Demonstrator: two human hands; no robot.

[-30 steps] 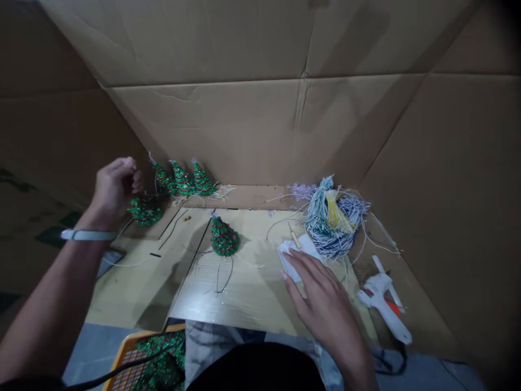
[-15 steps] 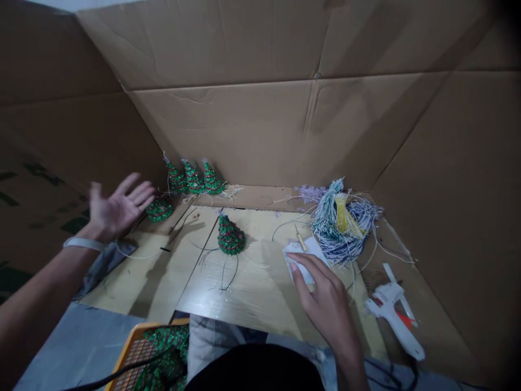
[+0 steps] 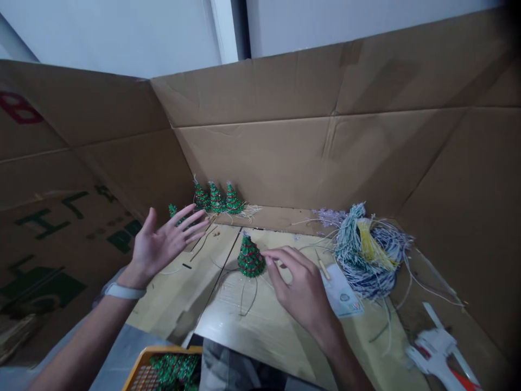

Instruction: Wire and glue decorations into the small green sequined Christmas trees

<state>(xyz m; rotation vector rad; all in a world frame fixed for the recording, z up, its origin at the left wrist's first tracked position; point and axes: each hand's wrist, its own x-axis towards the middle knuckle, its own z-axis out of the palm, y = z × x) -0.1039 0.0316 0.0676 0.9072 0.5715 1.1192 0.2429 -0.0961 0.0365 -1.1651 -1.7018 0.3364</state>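
A small green beaded Christmas tree (image 3: 249,258) with red trim and a pale top stands upright on the table, thin wires spreading from its base. My right hand (image 3: 303,285) is at its right side, thumb and forefinger pinched together by the lower edge. Whatever lies between those fingertips is too small to make out. To the left, my left hand (image 3: 163,244) is raised with the palm up and fingers spread, holding nothing. Behind it, another green tree (image 3: 173,210) is partly hidden.
Three similar trees (image 3: 217,198) line the back. A bundle of white, blue and yellow strings (image 3: 366,255), a wooden-handled awl (image 3: 323,266), a printed card (image 3: 344,293) and a glue gun (image 3: 439,350) are at right. An orange basket (image 3: 140,366) sits below; cardboard walls (image 3: 260,157) surround the table.
My right hand has moved from the printed card to the tree's side and now pinches. My left hand has shifted rightward, still spread. The view has tilted up and left.
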